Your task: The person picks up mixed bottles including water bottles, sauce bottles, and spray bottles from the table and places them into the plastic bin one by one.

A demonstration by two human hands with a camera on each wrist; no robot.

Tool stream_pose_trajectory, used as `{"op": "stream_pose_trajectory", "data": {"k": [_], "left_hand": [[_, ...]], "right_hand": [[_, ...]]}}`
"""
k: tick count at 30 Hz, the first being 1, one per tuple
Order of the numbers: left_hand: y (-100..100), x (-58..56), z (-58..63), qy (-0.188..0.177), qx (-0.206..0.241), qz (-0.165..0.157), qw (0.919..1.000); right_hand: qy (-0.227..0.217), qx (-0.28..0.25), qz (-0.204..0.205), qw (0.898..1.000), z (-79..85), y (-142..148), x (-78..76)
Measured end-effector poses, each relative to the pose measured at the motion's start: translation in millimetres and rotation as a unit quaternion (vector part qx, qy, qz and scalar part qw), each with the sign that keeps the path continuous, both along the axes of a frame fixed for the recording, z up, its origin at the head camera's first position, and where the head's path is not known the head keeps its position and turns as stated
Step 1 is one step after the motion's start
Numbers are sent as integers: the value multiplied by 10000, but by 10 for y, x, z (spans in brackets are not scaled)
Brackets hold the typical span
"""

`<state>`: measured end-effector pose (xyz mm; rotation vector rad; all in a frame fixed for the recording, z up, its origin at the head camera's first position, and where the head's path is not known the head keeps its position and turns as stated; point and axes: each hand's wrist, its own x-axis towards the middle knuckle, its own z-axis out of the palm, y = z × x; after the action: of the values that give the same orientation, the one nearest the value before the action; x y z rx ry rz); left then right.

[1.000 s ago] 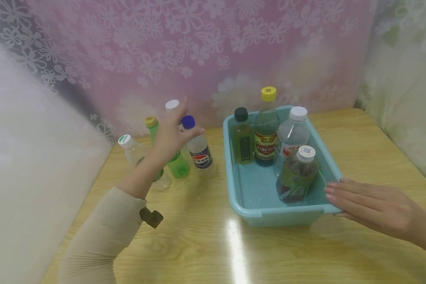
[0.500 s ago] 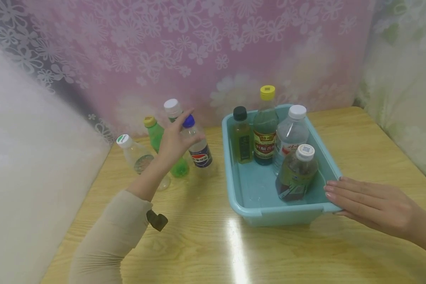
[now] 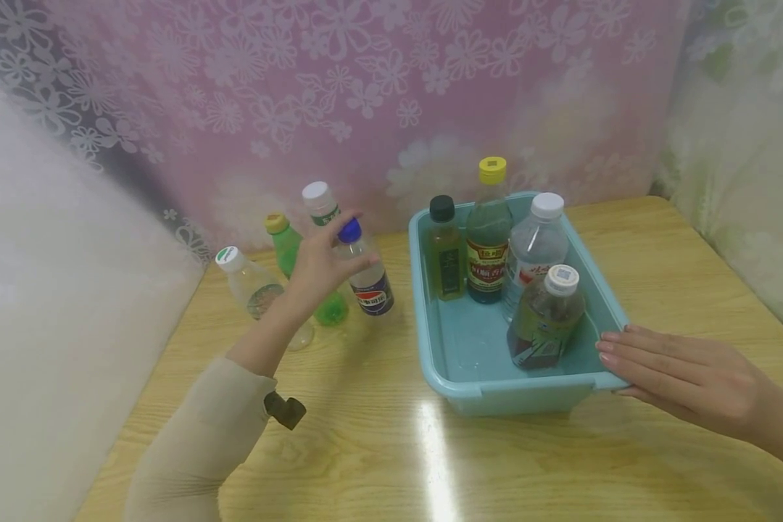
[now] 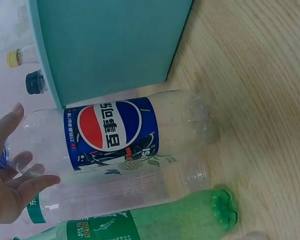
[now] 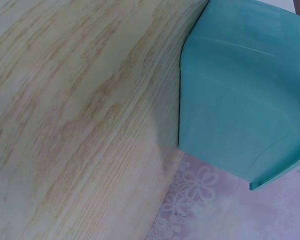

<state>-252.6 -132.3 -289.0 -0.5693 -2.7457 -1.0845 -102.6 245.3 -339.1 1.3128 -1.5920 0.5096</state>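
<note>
My left hand (image 3: 320, 264) has its thumb and fingers around the upper part of a clear Pepsi bottle (image 3: 372, 293) with a blue cap. In the left wrist view the Pepsi bottle's label (image 4: 110, 131) faces the camera, and some fingertips show through the clear plastic. Beside it stand a green bottle (image 3: 287, 250) with a yellow cap, a white-capped bottle (image 3: 317, 199) behind, and a clear bottle (image 3: 241, 275) partly covered by my forearm. My right hand (image 3: 698, 373) rests straight fingers on the near right corner of a light blue basin (image 3: 453, 391).
Inside the basin stand a small black-capped bottle (image 3: 446, 261), a yellow-capped sauce bottle (image 3: 488, 254), a clear water bottle (image 3: 538, 239) and a dark drink bottle (image 3: 544, 326). Patterned cloth (image 3: 365, 109) hangs behind the wooden table (image 3: 339, 449). The basin's side wall (image 5: 230, 110) fills the right wrist view's right.
My left hand moved right from above the white-capped bottle and closed on the Pepsi bottle, which has shifted slightly and tilted. My right hand has stayed at the basin's corner.
</note>
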Motion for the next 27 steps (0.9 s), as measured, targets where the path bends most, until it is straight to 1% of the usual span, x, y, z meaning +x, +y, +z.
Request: {"op": "stream_pose_trajectory", "data": {"k": [7, 10, 14, 17, 20, 22, 24, 27], "left_hand": [[-38, 92, -16, 142, -196, -98, 9997], [-51, 99, -25, 154, -228, -258, 9993], [-44, 79, -26, -157, -112, -631, 9978], [-24, 55, -20, -326, -109, -765, 9965], [-5, 43, -11, -255, -185, -738, 9968], [-7, 52, -8, -238, -181, -691, 9972], [-12, 64, -7, -179, -187, -689, 9973], [-23, 85, 1, -122, -186, -681, 9974]], "right_hand": [[50, -41, -55, 10000, -11, -2, 0], [70, -33, -76, 9999, -6, -2, 0], [70, 7, -71, 10000, 0, 1, -1], [82, 124, -164, 9998, 14, 14, 0], [171, 334, -307, 9988, 40, 35, 4], [278, 453, -314, 9981, 57, 42, 3], [365, 540, -226, 9976, 76, 49, 3], [448, 623, -262, 9967, 97, 62, 24]]}}
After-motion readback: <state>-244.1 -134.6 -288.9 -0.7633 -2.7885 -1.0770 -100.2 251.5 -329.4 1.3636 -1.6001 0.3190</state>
